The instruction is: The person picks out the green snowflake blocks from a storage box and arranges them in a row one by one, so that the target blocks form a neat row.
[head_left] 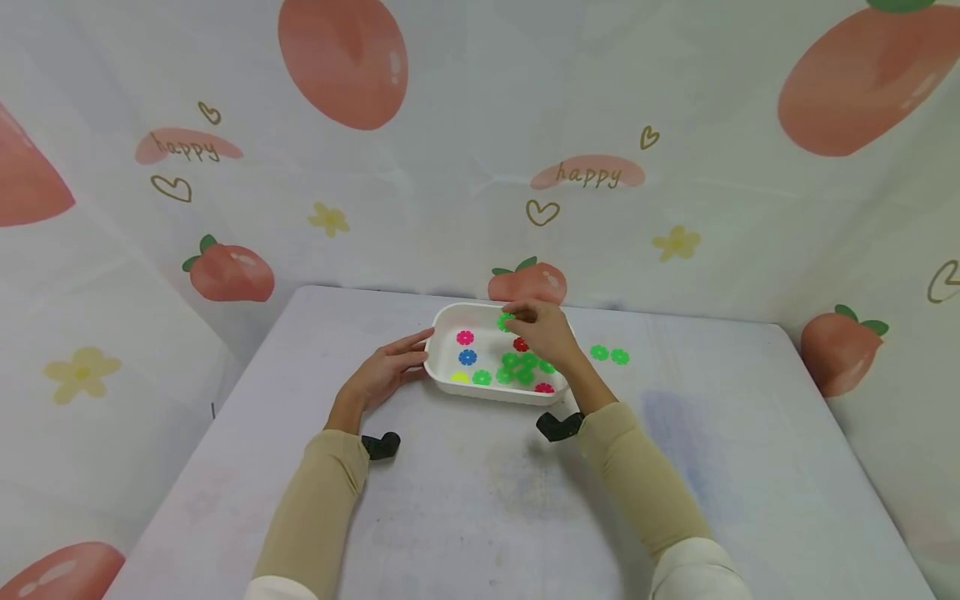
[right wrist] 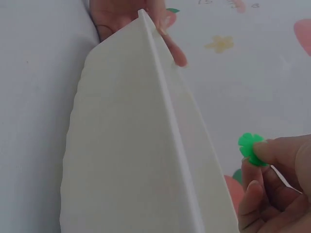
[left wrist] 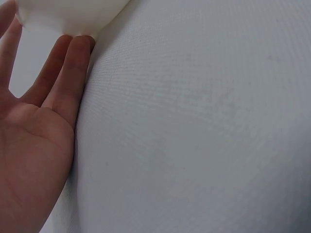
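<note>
My right hand pinches a green flower-shaped plastic disc between thumb and fingertips, above the back part of a white tray. At the tray's left end, my left hand rests its extended fingers against the wall and rim. The left wrist view shows two straight fingers touching the tray's outside, low near the table. Inside the tray lie several green discs, a blue disc, a yellow disc, and a few pink and red discs.
Two green discs lie on the table to the right of the tray. A fabric backdrop printed with fruit and hearts stands behind and beside the table. A black wrist mount sticks out from each sleeve.
</note>
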The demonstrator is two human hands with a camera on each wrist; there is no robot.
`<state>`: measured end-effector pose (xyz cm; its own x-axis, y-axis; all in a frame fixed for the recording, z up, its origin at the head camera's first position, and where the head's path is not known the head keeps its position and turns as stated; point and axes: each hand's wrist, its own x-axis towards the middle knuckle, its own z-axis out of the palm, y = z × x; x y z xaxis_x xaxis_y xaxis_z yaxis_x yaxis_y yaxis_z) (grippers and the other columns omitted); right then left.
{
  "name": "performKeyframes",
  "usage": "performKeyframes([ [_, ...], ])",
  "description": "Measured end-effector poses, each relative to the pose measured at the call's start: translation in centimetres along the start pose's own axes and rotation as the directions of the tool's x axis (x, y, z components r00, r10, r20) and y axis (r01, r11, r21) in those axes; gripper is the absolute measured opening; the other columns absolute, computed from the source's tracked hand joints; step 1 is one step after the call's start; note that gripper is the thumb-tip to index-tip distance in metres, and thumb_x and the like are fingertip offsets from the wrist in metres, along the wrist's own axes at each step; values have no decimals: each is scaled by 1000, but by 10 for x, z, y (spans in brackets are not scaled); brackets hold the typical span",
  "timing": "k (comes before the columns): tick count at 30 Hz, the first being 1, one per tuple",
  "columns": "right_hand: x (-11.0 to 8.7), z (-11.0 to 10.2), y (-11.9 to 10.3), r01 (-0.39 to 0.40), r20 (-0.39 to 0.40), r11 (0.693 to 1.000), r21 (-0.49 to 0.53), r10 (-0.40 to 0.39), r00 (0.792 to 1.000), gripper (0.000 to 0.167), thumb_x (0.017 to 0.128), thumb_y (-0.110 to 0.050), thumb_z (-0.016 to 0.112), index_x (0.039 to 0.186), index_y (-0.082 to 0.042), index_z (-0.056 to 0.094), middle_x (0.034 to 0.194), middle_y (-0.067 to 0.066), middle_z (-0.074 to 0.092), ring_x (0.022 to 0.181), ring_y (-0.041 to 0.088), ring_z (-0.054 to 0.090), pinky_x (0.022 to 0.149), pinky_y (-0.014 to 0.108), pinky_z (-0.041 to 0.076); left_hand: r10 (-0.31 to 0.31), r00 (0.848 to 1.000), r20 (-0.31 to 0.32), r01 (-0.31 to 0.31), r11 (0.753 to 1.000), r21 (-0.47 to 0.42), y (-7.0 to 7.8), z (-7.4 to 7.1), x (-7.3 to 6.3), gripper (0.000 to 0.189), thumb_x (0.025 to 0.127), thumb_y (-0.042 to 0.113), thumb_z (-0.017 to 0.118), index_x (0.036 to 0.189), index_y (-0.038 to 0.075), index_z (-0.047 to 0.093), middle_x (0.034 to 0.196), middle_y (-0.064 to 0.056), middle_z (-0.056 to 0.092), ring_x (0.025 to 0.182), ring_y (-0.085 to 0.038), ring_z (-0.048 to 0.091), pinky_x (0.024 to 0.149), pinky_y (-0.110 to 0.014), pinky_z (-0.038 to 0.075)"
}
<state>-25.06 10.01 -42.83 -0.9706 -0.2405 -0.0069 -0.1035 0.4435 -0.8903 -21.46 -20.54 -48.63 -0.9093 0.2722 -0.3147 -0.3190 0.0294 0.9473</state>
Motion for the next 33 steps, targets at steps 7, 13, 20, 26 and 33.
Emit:
performKeyframes([
  [7, -7, -11, 7, 16, -66, 1000, 21, -15, 998, 24, 99, -23, 68, 122, -15, 71, 121, 7, 70, 112, 25, 63, 94, 37, 58, 2, 1000, 2, -2, 1000, -12, 0, 1, 0, 55, 102, 18, 61, 154, 26, 46, 159, -10, 43, 143, -28, 45, 124, -47, 37],
  [13, -14, -20, 12, 4, -106, 999, 50, 1, 994, 26, 98, -24, 68, 123, -15, 71, 119, 9, 70, 111, 26, 64, 88, 29, 57, -3, 1000, -1, 3, 1000, -12, -1, 0, 0, 54, 102, 18, 61, 154, 25, 46, 159, -10, 43, 141, -25, 47, 124, -46, 37],
  [20, -24, -33, 17, -35, -147, 996, 87, 47, 988, 29, 99, -24, 68, 125, -12, 70, 121, 13, 67, 105, 27, 65, 79, 25, 56, 20, 1000, 8, -20, 1000, -12, 0, 1, -2, 56, 101, 18, 62, 154, 25, 47, 158, -10, 45, 138, -24, 50, 122, -46, 39],
  [26, -30, -42, 26, -66, -188, 994, 85, 81, 979, 30, 99, -23, 68, 127, -12, 69, 121, 13, 65, 100, 23, 63, 74, 20, 55, 30, 1000, 7, -30, 999, 20, 0, 0, -2, 56, 101, 22, 63, 155, 27, 46, 159, -10, 45, 135, -20, 54, 120, -42, 43],
  [33, -35, -53, 37, -95, -222, 989, 117, 120, 968, 32, 99, -25, 68, 128, -11, 69, 121, 13, 64, 100, 17, 61, 80, 30, 59, 28, 1000, 3, -28, 1000, 4, 0, 2, -3, 55, 102, 18, 61, 154, 26, 47, 158, -10, 45, 139, -23, 51, 122, -45, 40],
])
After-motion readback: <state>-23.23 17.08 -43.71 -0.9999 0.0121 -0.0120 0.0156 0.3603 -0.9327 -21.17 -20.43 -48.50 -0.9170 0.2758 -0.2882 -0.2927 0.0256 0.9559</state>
